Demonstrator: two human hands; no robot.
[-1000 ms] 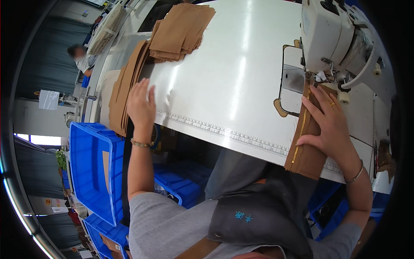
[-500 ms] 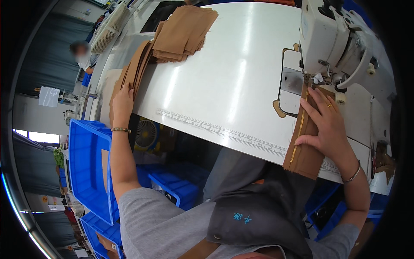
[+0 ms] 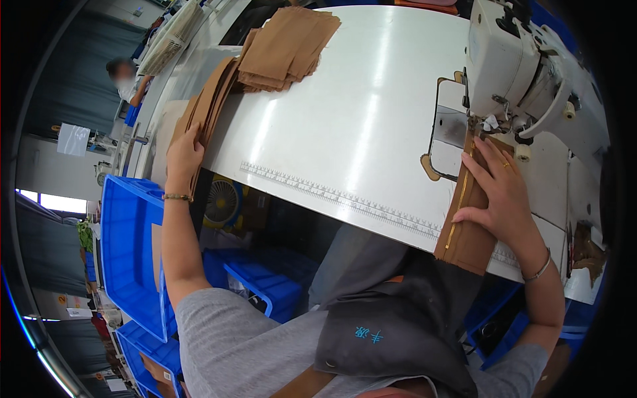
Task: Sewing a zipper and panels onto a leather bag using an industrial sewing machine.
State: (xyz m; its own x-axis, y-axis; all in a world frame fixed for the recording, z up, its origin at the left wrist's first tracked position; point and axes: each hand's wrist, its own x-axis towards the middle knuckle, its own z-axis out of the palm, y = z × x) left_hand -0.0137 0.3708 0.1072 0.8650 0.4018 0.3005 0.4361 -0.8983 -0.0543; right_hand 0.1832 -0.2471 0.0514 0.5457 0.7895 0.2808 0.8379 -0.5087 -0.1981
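Head view: nearest us, a dark apron (image 3: pixel 371 341) fills the lower edge. Just past it, the brown panel (image 3: pixel 474 255) overhangs the table's near edge, a yellow strip (image 3: pixel 453 229) running along it. Our right hand (image 3: pixel 499 199) rests on the panel, fingers spread wide, pressing rather than gripping. Our left hand (image 3: pixel 184 158) is at the long brown pieces (image 3: pixel 213 99) stacked on the table's left side, fingers curled at their edge; we cannot tell whether it pinches one.

Farther on, the panel's other end reaches the needle area of the white sewing machine (image 3: pixel 501 63).

Progress, our judgement: this panel is in place but unfinished, most of its visible length lying on our side of the needle; finished stitches cannot be made out. Many long pieces remain stacked, and beyond them lies a pile of shorter brown pieces (image 3: pixel 288 46).
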